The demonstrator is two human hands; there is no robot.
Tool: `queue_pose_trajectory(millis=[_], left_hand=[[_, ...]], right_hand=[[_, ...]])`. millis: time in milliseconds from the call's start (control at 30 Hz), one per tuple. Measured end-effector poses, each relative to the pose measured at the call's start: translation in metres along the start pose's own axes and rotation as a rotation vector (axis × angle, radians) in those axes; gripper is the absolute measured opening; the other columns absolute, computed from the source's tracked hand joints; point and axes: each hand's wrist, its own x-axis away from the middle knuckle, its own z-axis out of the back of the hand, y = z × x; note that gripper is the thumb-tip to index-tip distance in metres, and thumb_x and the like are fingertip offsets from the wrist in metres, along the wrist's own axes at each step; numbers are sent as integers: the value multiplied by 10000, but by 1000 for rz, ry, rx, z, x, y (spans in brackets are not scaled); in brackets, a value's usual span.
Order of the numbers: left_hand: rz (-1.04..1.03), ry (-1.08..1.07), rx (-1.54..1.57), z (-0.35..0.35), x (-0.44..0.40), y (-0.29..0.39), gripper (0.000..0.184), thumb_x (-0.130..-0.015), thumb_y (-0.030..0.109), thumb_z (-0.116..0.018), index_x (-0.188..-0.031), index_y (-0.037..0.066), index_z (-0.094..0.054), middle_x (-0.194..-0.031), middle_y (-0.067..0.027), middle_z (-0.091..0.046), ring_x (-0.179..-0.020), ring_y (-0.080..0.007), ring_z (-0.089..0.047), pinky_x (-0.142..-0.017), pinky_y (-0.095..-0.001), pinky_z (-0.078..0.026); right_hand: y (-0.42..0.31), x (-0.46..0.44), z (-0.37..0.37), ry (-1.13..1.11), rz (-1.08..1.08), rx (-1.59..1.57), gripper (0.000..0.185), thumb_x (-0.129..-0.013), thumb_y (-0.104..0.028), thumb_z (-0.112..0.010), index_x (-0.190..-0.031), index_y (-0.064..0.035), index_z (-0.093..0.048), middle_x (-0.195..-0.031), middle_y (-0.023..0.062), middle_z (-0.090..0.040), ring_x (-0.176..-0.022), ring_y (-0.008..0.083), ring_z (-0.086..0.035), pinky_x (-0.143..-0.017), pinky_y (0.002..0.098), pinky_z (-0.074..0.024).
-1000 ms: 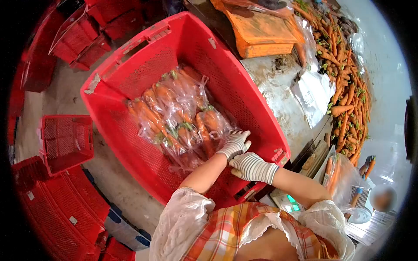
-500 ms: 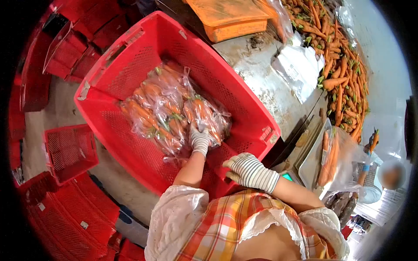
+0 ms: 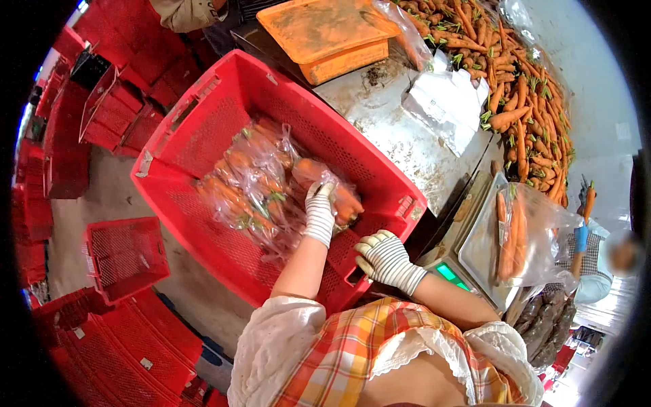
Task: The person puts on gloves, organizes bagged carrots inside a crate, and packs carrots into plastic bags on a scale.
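My left hand (image 3: 320,211), in a white striped glove, is closed on a clear plastic bag of carrots (image 3: 347,205) inside a large red crate (image 3: 183,203). More bagged carrots (image 3: 241,197) lie beside it on the crate's floor. My right hand (image 3: 388,259), gloved the same way, is at the crate's near right rim with its fingers curled over the edge. Just right of that hand sits a weighing scale (image 3: 453,275) with a lit green display. On its pan rests an open clear bag with several carrots (image 3: 512,234).
An orange tub (image 3: 339,44) stands on the metal table (image 3: 400,129), near white plastic bags (image 3: 447,102). A long heap of loose carrots (image 3: 529,122) lies at the right. Red crates (image 3: 129,251) are stacked at the left. Across the table, a person's blue-gloved hand (image 3: 580,237) holds a carrot.
My left hand has shifted up and right, and the bag under it has turned and lifted slightly. The right hand stays by the rim, its fingers more curled. The view has shifted slightly.
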Motion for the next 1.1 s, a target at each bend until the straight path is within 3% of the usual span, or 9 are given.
queue_pose_trajectory(millis=[133, 233, 367, 500, 667, 767, 967, 1033, 1100], left_hand=[[-128, 24, 128, -28, -44, -7, 259, -785, 54, -630, -1034, 92, -569, -710, 10, -552, -550, -92, -474, -453, -233, -364], [-405, -55, -292, -24, -88, -23, 344, -796, -15, -581, -1133, 32, -524, -980, -44, -601, -874, -166, -553, -815, -273, -447], [-337, -155, -378, -12, -72, -27, 651, -821, 47, -547, -1405, 86, -263, -1423, -152, -313, -1303, -254, -317, -1056, -305, -270], [-269, -41, -1163, -13, -37, -38, 751, -818, 328, -557, -1432, 148, -165, -1446, -194, -223, -1312, -378, -245, -1093, -423, -198], [-788, 266, -1570, 65, -17, -89, 817, -777, 413, -572, -1426, 122, -171, -1441, -212, -192, -1314, -398, -198, -1061, -549, -108], [-420, 572, -1700, 109, 36, -24, 577, -634, 358, -709, -1096, 81, -503, -1011, -150, -517, -861, -302, -549, -750, -469, -424], [312, 741, -1528, 166, 4, -33, 716, -760, 300, -659, -1370, 245, -289, -1329, -126, -354, -1118, -306, -483, -898, -464, -404], [168, 768, -1439, 155, 3, -28, 651, -758, 246, -637, -1340, 193, -351, -1344, -133, -358, -1149, -319, -464, -893, -479, -403], [-583, 589, -1693, 155, -4, -30, 649, -722, 203, -632, -1318, 143, -382, -1355, -147, -347, -1190, -337, -410, -955, -496, -348]], right_hand=[[1, -1, -1, -25, -4, 18, 259, -743, -258, -593, -922, -74, -620, -894, 94, -609, -807, 275, -567, -806, 397, -425], [2, -1, -2, 34, 44, 3, 250, -733, -250, -590, -911, -76, -617, -870, 93, -606, -795, 276, -567, -795, 396, -427], [3, -4, -4, 72, 87, -9, 215, -740, -250, -589, -855, -71, -620, -839, 111, -599, -769, 273, -575, -775, 392, -435], [4, -3, -9, 146, 110, -10, 191, -725, -217, -603, -853, -76, -600, -863, 106, -601, -779, 268, -578, -770, 390, -438], [2, -3, -9, 180, 115, -20, 184, -715, -205, -613, -848, -78, -598, -878, 101, -606, -777, 278, -571, -761, 398, -442], [5, -1, -13, 175, 113, -13, 194, -723, -219, -611, -856, -79, -597, -889, 106, -603, -778, 278, -572, -762, 402, -441], [4, 1, -8, 150, 79, -17, 194, -740, -240, -591, -843, -77, -609, -810, 95, -596, -759, 275, -566, -765, 393, -431], [6, 2, -12, 169, 72, -8, 199, -743, -243, -587, -849, -76, -610, -802, 88, -595, -764, 271, -564, -771, 391, -426], [4, 2, -9, 148, 51, -13, 195, -744, -240, -584, -845, -76, -610, -802, 88, -595, -765, 271, -562, -771, 388, -423]])
